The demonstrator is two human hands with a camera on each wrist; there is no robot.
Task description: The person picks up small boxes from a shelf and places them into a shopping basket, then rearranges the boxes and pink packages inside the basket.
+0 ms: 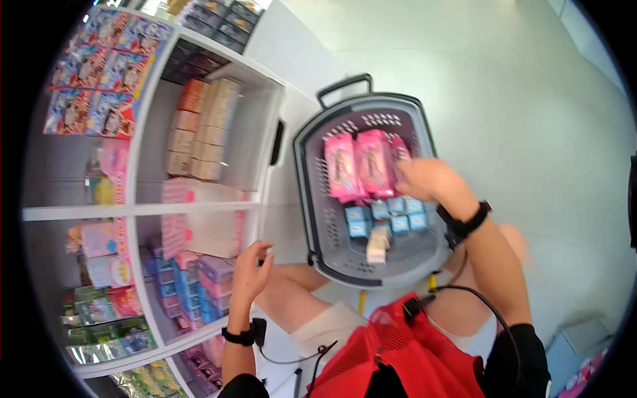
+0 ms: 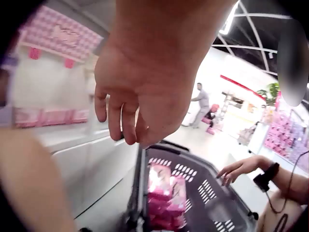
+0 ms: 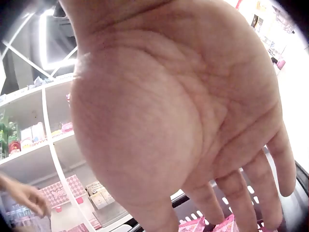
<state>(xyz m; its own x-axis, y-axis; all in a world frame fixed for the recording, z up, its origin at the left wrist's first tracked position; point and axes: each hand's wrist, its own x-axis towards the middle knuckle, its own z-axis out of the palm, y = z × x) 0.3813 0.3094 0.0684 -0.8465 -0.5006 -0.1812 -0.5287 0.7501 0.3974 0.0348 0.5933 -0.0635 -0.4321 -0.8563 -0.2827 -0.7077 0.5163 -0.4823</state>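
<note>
A grey shopping basket with dark handles stands on the floor between the person's legs. Pink packets lie at its far end, small blue boxes sit nearer, and a cream box is closest to the body. Over the basket's right side, the right hand hangs beside the rightmost pink packet; its fingers look extended and spread in the right wrist view, the palm bare. The left hand hovers by the shelf front with loosely bent fingers and nothing in its grasp.
White shelving fills the left side, holding stacked cartons, purple and blue boxes and hanging packs. A clear-fronted compartment borders the basket's left. Cables run from both wrists. Another person stands far off in the left wrist view.
</note>
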